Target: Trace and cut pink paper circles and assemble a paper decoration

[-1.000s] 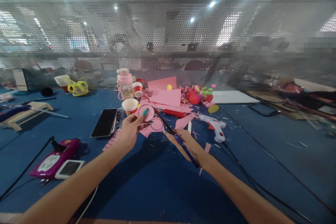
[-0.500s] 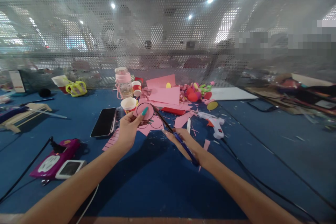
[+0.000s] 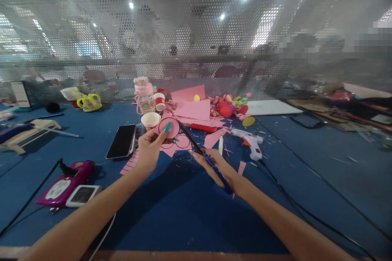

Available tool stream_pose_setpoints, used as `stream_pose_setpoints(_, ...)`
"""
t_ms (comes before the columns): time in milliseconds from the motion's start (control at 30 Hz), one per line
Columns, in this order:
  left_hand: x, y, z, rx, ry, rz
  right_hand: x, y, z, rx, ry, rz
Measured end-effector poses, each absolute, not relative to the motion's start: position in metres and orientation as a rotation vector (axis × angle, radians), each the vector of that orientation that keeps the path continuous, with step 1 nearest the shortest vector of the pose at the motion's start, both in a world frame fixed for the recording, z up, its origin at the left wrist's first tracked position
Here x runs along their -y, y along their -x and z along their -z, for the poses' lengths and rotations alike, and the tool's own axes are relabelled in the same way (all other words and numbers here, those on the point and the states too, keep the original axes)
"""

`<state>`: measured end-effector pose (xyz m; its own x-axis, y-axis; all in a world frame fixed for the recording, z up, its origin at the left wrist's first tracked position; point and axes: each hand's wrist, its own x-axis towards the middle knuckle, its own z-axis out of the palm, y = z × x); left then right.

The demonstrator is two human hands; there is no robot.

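Paper point(image 3: 173, 131), pink and circle-marked, was pinched in the left hand point(image 3: 148, 151), near a paper cup point(image 3: 150, 120), above the blue table point(image 3: 171, 220); at the paper's right edge, blue-handled scissors point(image 3: 201, 153) were gripped in the curled right hand point(image 3: 226, 167).

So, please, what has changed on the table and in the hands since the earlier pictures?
The view shifted slightly; no thing clearly moved, and nothing was taken or let go. The left hand still holds the pink paper, the right hand the scissors. The phone and glue gun stayed put.
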<state>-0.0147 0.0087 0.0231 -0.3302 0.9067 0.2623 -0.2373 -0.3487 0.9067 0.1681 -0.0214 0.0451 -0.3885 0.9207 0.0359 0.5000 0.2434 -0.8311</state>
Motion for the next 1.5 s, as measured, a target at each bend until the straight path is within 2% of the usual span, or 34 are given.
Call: stream_pose_setpoints(1500,-0.0060,0.0148,-0.0224,-0.998,-1.109,-1.732,0.0202,-0.1685,-0.0379,1.954,1.310,-0.980)
